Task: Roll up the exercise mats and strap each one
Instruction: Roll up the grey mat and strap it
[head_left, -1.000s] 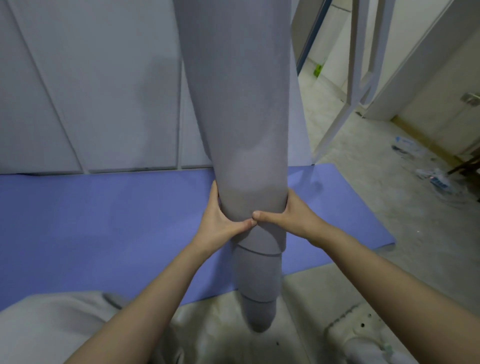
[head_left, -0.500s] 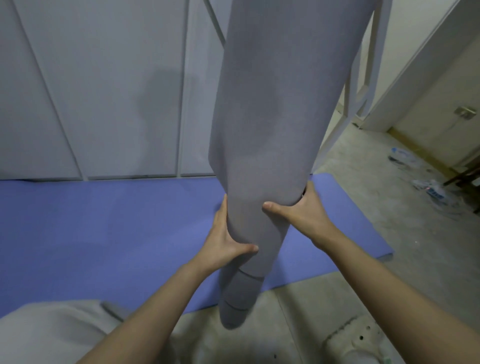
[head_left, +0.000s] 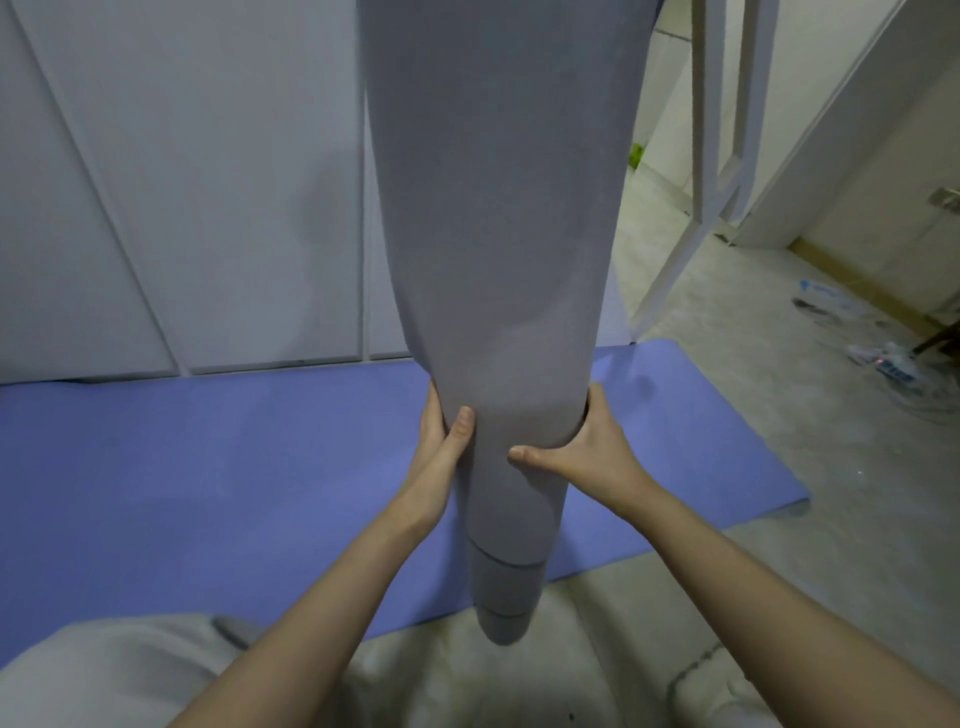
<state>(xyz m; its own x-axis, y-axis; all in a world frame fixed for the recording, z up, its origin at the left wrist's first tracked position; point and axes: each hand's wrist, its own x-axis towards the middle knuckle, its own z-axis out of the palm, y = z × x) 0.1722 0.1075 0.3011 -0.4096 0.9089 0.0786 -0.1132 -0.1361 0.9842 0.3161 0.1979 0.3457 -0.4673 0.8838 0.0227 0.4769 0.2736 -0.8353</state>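
Got the grey mat (head_left: 498, 260) rolled into a fat tube and standing on end. It runs from the top centre of the frame down to the bottom centre.

Both hands are on it just below the middle of the frame. My left hand (head_left: 441, 452) comes in from the left. Its thumb lies flat on the front of the roll, pointing up, and the fingers (head_left: 434, 410) curl round the back, mostly out of sight. My right hand (head_left: 587, 452) grabs it from the right. That thumb lies across the front, pointing left, and the fingers go round the far side. So both sets of fingers are grasping the roll, 1 hand per side, with the thumbs near each other but apart.

Below my hands the roll gets skinnier. The inner layers stick out in 2 steps, telescope style. The bottom tip sits in the bottom centre, just past the near edge of the blue mat (head_left: 208, 493) and over the bare floor (head_left: 779, 415). I can't tell if the tip actually touches the floor.

The blue mat lies flat and unrolled behind the roll, along the foot of the pale wall panels (head_left: 182, 182). It reaches from the left edge of the frame to right of centre.

My knee (head_left: 104, 670), in grey, is at lower left. A white frame (head_left: 711, 104) stands at upper right, and there's some litter (head_left: 883, 358) at the right edge.
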